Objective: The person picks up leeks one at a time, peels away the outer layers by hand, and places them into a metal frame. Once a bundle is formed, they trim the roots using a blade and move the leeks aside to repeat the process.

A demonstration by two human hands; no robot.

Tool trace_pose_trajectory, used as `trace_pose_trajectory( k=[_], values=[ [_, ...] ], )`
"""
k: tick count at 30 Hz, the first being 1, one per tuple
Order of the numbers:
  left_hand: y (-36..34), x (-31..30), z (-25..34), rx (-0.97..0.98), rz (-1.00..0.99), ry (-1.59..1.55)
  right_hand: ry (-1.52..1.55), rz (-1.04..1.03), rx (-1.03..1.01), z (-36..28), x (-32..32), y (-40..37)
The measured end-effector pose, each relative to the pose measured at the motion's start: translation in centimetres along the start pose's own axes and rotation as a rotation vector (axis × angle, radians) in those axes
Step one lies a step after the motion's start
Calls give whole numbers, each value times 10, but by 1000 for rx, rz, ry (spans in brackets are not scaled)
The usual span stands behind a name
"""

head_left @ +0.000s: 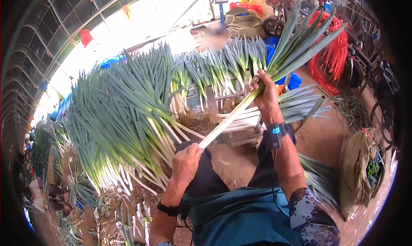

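I hold one long green onion (229, 122) slantwise in front of me, its leaves fanned out at the upper right. My right hand (267, 96) is closed around the upper stalk, just below the leaves. The lower white end is gripped by my left hand (186, 162), whose fingers hide the root end. Past my knees, more green onions (300, 104) lie across a low stand (244, 139). To the left of my left hand leans a large heap of green onions (124, 113), white ends toward me.
Bundled green onions (219, 70) stand in a row behind the stand. A person (216, 36) is beyond them. Red plastic strips (332, 53) hang at the upper right. A tan sack (358, 171) stands at the right. Trimmed scraps (137, 222) litter the ground at lower left.
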State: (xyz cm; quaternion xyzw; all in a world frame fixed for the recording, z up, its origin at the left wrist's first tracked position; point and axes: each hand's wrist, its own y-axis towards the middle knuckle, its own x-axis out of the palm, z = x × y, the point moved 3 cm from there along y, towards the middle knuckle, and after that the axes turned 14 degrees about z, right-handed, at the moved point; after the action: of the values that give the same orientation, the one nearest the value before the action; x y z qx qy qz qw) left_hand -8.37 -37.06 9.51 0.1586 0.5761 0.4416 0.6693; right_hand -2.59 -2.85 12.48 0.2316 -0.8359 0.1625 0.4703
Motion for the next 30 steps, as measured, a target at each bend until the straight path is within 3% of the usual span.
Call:
trace_pose_trajectory(
  k=[7,14,18,22,26,30],
  values=[
    [7,8,-5,128,60,-12,-24,84,-85,-7,-9,-1],
    [-11,17,-27,-21,118,68,82,-215,7,-7,12,-21],
    [-15,19,-37,-100,207,71,18,-185,-23,-4,25,-31],
    [-22,21,-43,-189,256,48,72,-305,35,-1,25,-34],
    [-25,18,-46,-352,226,-34,94,-305,18,4,28,-31],
    [-23,16,-53,-496,217,-212,217,-530,110,4,29,-30]
  ],
)
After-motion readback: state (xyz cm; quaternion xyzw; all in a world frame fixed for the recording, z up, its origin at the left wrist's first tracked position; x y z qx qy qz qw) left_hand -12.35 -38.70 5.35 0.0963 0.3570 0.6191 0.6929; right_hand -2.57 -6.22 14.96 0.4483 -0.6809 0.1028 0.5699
